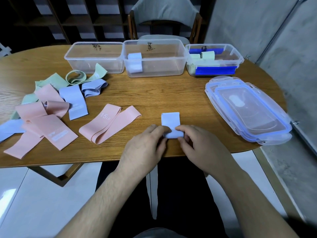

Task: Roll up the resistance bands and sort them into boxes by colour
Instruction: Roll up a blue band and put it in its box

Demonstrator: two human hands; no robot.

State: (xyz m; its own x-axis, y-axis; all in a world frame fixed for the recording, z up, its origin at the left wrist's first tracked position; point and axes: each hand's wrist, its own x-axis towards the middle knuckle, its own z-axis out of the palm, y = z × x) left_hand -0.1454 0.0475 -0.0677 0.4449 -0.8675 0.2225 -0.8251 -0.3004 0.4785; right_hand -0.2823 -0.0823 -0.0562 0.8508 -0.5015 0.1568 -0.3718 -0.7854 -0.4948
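A pale blue band [170, 120] lies near the table's front edge, its near end wound into a roll. My left hand [145, 148] and my right hand [202, 146] pinch that roll from either side, with a flat tail reaching away from me. Three clear boxes stand at the back: the left box [77, 48] holds nothing, the middle box [180, 47] holds a rolled blue band [135, 63], the right box [238, 55] holds rolled green bands [207, 55]. A pink band marked 15 LB [109, 122] lies flat to the left.
A loose heap of pink, blue and green bands [48, 107] covers the table's left side. Stacked clear lids with blue rims [248, 110] lie at the right. A chair [164, 16] stands behind the boxes.
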